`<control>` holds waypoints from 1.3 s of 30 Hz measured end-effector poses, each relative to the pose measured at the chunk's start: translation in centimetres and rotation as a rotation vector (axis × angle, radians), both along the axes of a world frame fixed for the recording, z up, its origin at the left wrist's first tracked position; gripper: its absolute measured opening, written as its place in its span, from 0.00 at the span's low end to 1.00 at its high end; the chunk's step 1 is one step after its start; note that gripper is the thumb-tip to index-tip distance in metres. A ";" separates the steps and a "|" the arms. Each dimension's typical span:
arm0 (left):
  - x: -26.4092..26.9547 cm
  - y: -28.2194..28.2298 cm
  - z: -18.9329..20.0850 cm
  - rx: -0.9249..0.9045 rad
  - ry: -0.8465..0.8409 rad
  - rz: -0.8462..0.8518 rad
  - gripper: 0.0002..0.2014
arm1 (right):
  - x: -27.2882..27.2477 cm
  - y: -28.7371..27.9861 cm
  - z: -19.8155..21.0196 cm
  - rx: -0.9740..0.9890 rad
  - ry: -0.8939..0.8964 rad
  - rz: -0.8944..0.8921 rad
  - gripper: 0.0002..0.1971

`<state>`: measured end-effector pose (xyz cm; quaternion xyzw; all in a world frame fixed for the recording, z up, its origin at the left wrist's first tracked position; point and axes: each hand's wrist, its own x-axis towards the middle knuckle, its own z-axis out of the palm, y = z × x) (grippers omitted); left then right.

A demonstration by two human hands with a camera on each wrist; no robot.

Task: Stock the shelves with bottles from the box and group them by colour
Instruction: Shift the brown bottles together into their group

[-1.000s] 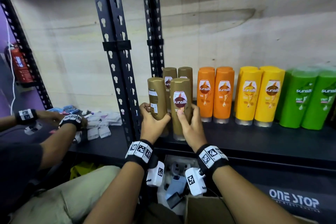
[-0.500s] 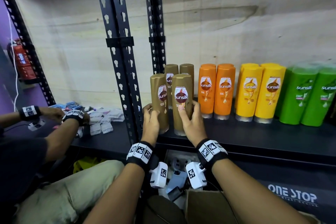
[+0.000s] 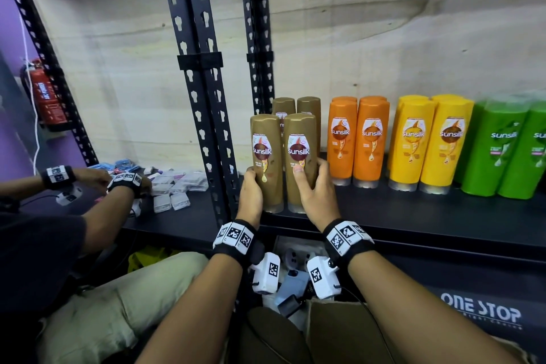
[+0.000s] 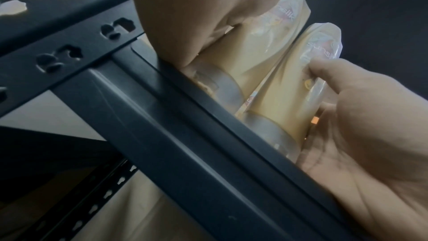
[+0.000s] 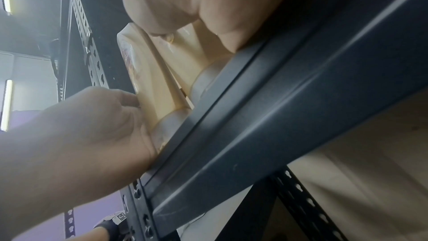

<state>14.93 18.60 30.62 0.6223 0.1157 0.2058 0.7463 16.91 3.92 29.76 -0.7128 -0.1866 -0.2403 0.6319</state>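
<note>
Two tall golden-brown plastic shampoo bottles are standing upright, side by side and touching, at the near edge of the black metal shelf (image 3: 413, 224), in front of two more brown bottles (image 3: 297, 108). The left hand (image 3: 250, 192) is gripping the left front bottle (image 3: 266, 162) low on its side, fingers curled behind it. The right hand (image 3: 317, 189) is wrapping the right front bottle (image 3: 300, 162), thumb pressing its label. Orange bottles (image 3: 357, 139), yellow bottles (image 3: 428, 142) and green bottles (image 3: 508, 151) are lining up to the right.
</note>
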 end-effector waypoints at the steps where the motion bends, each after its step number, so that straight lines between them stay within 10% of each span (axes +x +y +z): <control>1: 0.0 0.0 0.0 -0.004 -0.008 -0.005 0.23 | 0.0 0.0 0.0 -0.004 0.004 0.000 0.26; 10: -0.2 -0.2 0.0 0.002 -0.070 -0.074 0.24 | -0.5 -0.3 0.4 0.029 0.033 0.025 0.25; 27: -2.8 1.9 7.0 0.899 -0.195 0.070 0.47 | -1.7 -2.2 7.7 -0.414 -0.226 -0.088 0.50; 39: -1.7 0.1 7.3 0.883 -0.135 0.119 0.43 | -1.8 -1.6 8.8 -0.477 -0.120 -0.118 0.49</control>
